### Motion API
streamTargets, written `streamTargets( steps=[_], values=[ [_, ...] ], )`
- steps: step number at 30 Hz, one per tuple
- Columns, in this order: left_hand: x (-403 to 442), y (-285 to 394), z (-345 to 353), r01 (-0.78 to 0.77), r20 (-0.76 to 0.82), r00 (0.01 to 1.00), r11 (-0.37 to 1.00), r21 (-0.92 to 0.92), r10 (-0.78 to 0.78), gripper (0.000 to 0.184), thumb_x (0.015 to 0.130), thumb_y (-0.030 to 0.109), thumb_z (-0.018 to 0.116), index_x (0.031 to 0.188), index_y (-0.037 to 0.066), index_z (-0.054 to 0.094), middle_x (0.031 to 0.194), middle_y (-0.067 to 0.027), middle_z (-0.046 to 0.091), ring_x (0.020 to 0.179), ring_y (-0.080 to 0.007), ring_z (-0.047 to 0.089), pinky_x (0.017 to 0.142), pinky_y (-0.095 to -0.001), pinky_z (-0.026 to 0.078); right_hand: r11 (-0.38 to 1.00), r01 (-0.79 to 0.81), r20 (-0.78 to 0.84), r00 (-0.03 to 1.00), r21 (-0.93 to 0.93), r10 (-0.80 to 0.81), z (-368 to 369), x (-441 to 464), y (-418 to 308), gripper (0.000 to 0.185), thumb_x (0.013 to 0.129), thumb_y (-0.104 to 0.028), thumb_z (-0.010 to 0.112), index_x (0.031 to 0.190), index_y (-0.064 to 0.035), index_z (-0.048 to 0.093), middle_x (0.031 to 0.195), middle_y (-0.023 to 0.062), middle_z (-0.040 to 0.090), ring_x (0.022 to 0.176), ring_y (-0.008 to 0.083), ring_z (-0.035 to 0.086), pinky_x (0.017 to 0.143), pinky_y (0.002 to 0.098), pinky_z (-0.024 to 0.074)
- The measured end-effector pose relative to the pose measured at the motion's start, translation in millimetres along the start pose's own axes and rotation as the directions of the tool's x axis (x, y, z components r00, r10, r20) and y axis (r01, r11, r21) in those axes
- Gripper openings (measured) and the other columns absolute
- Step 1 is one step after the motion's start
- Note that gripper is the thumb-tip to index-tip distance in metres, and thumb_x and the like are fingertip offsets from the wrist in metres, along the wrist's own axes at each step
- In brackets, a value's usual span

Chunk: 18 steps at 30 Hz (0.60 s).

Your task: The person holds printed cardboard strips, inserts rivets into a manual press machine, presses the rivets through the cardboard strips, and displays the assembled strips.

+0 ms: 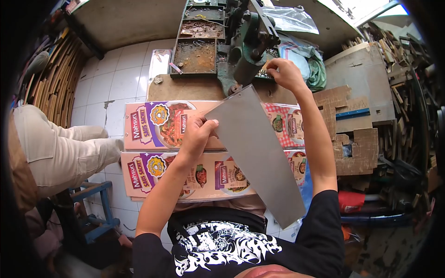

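Note:
A long grey flat panel slants across my lap, its narrower end up by the press. My left hand grips its left edge near the top, thumb on the face. My right hand is raised beside the green hand press, over a tray part with small bits in it. Its fingers are curled together, and whatever they hold is too small or hidden to make out. Beneath the panel lie two stacks of printed Mahsuri sauce sachet cards, the upper stack and the lower stack.
A divided metal tray with rusty small parts stands left of the press. Clear plastic bags and a green bag lie to the right. Cut cardboard pieces lean at right. Another person's leg is at left, near a blue stool.

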<state>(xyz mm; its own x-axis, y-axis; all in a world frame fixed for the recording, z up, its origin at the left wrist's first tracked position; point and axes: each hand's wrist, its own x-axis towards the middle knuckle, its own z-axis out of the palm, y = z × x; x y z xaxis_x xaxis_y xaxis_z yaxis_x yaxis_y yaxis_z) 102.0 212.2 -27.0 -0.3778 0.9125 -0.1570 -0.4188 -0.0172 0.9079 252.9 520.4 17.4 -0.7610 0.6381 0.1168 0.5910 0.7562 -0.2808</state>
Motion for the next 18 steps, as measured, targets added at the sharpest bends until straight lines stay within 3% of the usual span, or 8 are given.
streamTargets(
  steps=[7,9,12,16,18],
  values=[
    [-3,7,6,0.030,-0.026,0.999,0.997,-0.072,-0.032,0.021,0.087,0.012,0.056,0.097,-0.004,0.065,0.082,-0.0073,0.067,0.068,-0.0107,0.060,0.064,-0.0247,0.047,0.997,-0.024,-0.013,1.000,0.068,0.025,0,-1,-2,0.019,0.081,-0.020,0.063,0.091,-0.0068,0.072,0.090,0.0139,0.071,0.086,0.0320,0.067,0.080,0.0417,0.0516],
    [-2,4,3,0.023,-0.016,1.000,0.997,-0.067,-0.024,0.020,0.087,0.011,0.057,0.096,-0.004,0.065,0.082,-0.0077,0.068,0.068,-0.0108,0.061,0.064,-0.0245,0.048,0.988,0.066,-0.092,0.994,0.139,-0.053,2,-3,-3,0.015,0.081,-0.012,0.064,0.090,-0.0014,0.070,0.074,0.0121,0.068,0.065,0.0210,0.062,0.063,0.0336,0.0492],
    [-2,3,0,0.028,0.003,1.000,0.998,-0.053,-0.028,0.020,0.086,0.012,0.057,0.096,-0.004,0.065,0.082,-0.0075,0.068,0.068,-0.0108,0.061,0.064,-0.0247,0.048,0.963,0.112,-0.098,0.991,0.244,-0.090,2,-11,-19,0.017,0.081,-0.011,0.063,0.092,0.0015,0.068,0.071,0.0088,0.064,0.061,0.0135,0.056,0.059,0.0297,0.0462],
    [0,-1,0,-0.006,-0.010,1.000,0.998,-0.064,0.006,0.020,0.086,0.012,0.057,0.095,-0.004,0.065,0.081,-0.0068,0.068,0.068,-0.0104,0.061,0.064,-0.0250,0.048,0.910,0.111,-0.072,0.993,0.400,-0.089,6,-18,-41,0.019,0.077,-0.012,0.062,0.088,0.0030,0.065,0.072,0.0126,0.064,0.063,0.0179,0.060,0.061,0.0313,0.0486],
    [0,0,-1,0.011,0.007,1.000,0.999,-0.042,-0.011,0.022,0.086,0.012,0.057,0.099,-0.004,0.066,0.083,-0.0065,0.068,0.070,-0.0102,0.061,0.065,-0.0248,0.048,0.828,0.126,-0.046,0.992,0.546,-0.121,12,-18,-46,0.018,0.076,-0.010,0.060,0.087,0.0046,0.063,0.069,0.0099,0.060,0.062,0.0134,0.054,0.059,0.0290,0.0463]
  ],
)
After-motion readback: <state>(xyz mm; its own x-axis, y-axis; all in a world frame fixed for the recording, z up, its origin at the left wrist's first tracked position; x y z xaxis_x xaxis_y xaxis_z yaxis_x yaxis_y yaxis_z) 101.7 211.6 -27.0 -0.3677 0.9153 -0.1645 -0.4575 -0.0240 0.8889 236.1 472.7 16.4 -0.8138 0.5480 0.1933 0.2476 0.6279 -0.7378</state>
